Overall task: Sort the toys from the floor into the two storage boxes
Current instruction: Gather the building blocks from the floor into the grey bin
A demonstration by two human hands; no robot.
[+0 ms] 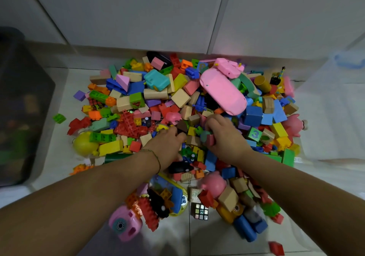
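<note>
A big heap of toys (pixel 177 105) covers the tiled floor: plastic bricks, wooden blocks, a pink oval case (pixel 223 93), a turquoise toy (pixel 157 79). Both my hands reach into the middle of the heap. My left hand (pixel 167 143) lies palm down on the blocks, fingers curled among them; what it holds is hidden. My right hand (pixel 223 135) is closed around pink and teal blocks (pixel 207 138). A dark translucent storage box (pixel 21 105) stands at the left. A clear storage box (pixel 331 105) stands at the right.
A white wall runs behind the heap. Near me lie a pink toy camera (pixel 124 224), a puzzle cube (pixel 201 211), a blue cylinder (pixel 245 230) and a lone red brick (pixel 276 247). A green brick (pixel 59 118) lies apart at the left.
</note>
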